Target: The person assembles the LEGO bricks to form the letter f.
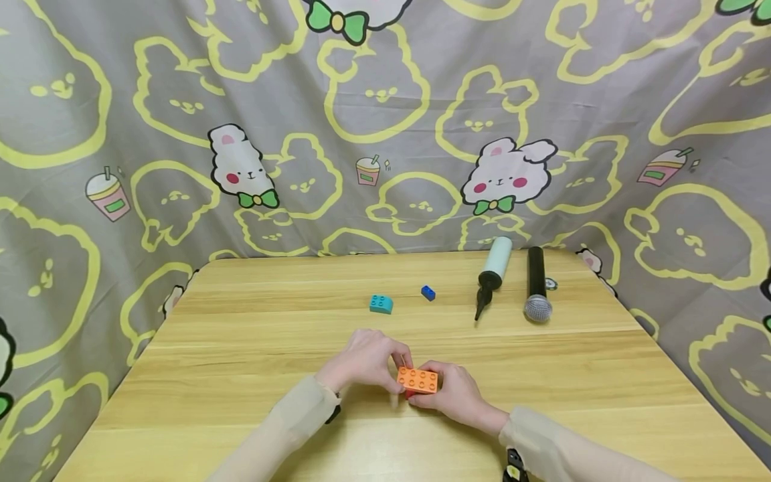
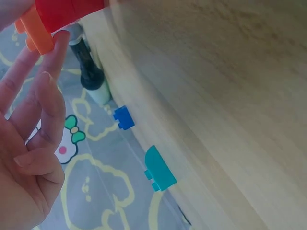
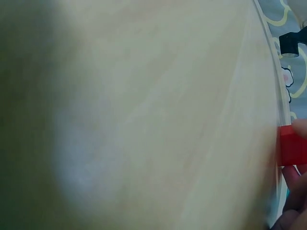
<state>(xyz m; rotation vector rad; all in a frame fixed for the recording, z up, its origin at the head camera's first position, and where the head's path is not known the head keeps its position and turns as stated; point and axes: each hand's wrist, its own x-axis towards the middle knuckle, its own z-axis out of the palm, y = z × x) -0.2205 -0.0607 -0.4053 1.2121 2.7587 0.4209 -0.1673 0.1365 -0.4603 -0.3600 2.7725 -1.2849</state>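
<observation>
An orange toy brick (image 1: 417,379) with studs on top sits on a red brick (image 2: 62,13), near the front of the table. From the left side, my left hand (image 1: 369,361) pinches the orange brick between thumb and fingers. My right hand (image 1: 456,396) grips the red brick from the right; in the head view only a sliver of red shows under the orange one. The right wrist view catches the red brick at its right edge, with fingers (image 3: 293,211) against it. Whether the two bricks are fully pressed together, I cannot tell.
Beyond the hands lie a teal brick (image 1: 381,304) with a curved end and a small blue brick (image 1: 428,292). Farther right are a hand pump (image 1: 495,264) and a black microphone (image 1: 537,284). A patterned curtain (image 1: 385,127) hangs behind the wooden table (image 1: 241,321).
</observation>
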